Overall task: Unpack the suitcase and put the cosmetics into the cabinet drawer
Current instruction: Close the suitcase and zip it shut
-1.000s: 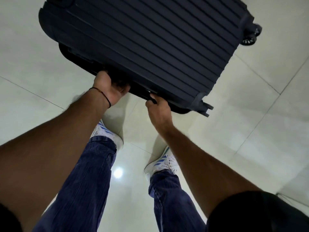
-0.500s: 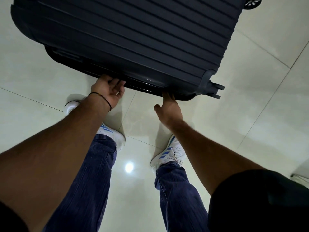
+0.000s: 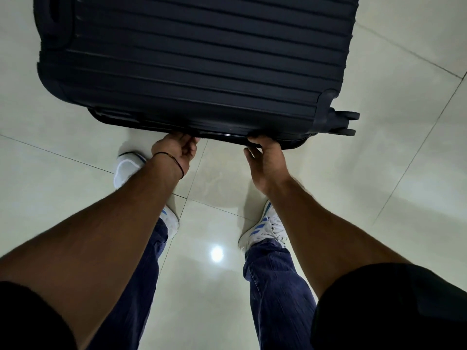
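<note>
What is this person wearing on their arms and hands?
The arms are bare from short black sleeves down: left sleeve, right sleeve. A thin dark cord bracelet circles the wrist of the left hand. The right hand wears nothing. No gloves or watch show.

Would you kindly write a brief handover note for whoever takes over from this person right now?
Left hand: grips the near edge of the suitcase.
Right hand: grips the same edge, nearer the wheels.
Suitcase: dark, ribbed, closed, on or just above the tiled floor.
Done: nothing unpacked; cosmetics and drawer not in view.
Left: open the suitcase, move the cosmetics into the cabinet drawer.
</note>
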Demonstrator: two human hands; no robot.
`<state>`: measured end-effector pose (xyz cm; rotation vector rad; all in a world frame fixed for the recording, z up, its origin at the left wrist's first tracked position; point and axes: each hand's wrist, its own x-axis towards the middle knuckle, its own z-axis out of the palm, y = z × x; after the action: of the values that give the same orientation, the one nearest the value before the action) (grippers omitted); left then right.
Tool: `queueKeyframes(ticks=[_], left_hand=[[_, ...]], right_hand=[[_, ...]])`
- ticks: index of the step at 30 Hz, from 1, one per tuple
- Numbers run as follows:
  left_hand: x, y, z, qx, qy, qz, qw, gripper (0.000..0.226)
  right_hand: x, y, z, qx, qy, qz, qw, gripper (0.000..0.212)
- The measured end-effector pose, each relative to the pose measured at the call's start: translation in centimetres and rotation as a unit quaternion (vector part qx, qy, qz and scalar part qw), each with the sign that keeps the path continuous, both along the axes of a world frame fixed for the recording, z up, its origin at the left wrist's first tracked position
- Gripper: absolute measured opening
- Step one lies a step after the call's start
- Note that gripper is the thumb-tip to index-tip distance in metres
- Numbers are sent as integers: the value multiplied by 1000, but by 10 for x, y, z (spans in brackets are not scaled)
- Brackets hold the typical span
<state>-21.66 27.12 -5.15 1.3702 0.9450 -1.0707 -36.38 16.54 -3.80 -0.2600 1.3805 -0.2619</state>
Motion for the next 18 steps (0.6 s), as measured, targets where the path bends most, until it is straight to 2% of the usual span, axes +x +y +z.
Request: queueKeyframes(ticks=[2, 4, 6, 8, 11, 13, 15, 18], left_hand=[[-4, 0, -1, -3, 2, 4, 1000, 27], [-5, 0, -2, -5, -2, -1, 1000, 26], [-4, 1, -4, -3, 2, -26, 1000, 29], [-4, 6, -5, -5, 20, -49, 999, 33], [-5, 13, -6, -1, 37, -65, 997, 29], [-5, 12, -6, 23, 26, -113, 993, 24], [-7, 9, -7, 41, 19, -174, 984, 18], [-13, 0, -6, 43, 43, -243, 968, 20]], right_hand=[[-6, -3, -2, -44, 37, 90, 994, 15], [-11, -5, -6, -87, 94, 222, 967, 13], [-14, -8, -10, -99, 113, 257, 955, 20], [-12, -12, -15, -83, 103, 201, 971, 27], [-9, -13, -19, -54, 84, 92, 991, 33], [-9, -12, -21, -36, 69, 44, 996, 37], [-10, -14, -21, -20, 59, 26, 998, 35], [-11, -16, -19, -7, 51, 22, 998, 23]])
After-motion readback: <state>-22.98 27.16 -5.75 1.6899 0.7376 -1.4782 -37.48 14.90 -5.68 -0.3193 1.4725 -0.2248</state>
